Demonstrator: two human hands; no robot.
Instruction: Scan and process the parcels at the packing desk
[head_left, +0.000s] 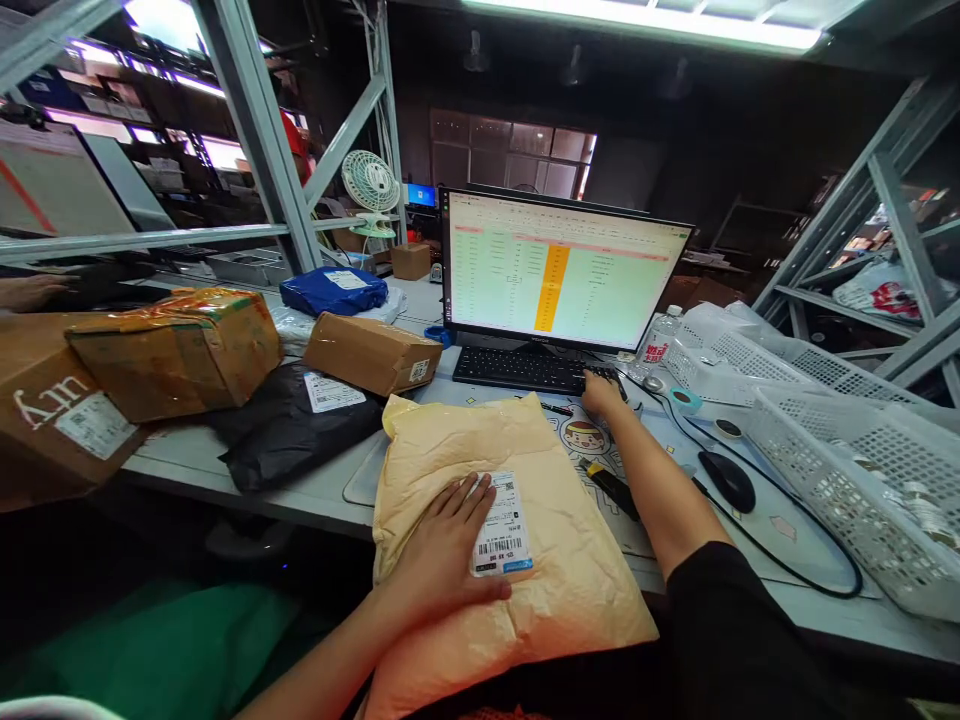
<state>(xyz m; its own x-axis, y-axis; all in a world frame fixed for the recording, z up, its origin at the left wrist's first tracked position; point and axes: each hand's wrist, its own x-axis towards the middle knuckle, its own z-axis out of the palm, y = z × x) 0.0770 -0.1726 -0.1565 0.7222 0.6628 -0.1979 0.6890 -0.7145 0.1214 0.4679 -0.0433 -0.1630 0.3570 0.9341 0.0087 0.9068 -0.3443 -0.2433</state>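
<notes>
My left hand [450,545] lies flat on a pale yellow padded mailer [577,540], fingers stretched out beside its white shipping label [504,525]. The mailer rests over the desk's front edge, its near end towards me. With the arm reached forward, my right hand [602,392] is at the right end of a black keyboard [517,370], its fingertips on the keys and nothing held. Behind the keyboard stands a monitor [562,270] showing a spreadsheet with one orange column. A yellow-and-black box cutter [611,488] lies below my right forearm.
Cardboard boxes [176,350], a black mailing bag [292,430] and a blue parcel [334,290] crowd the left side. A black mouse [726,480], its cable and white perforated baskets [840,480] stand right. Another person's hand [30,290] shows at far left.
</notes>
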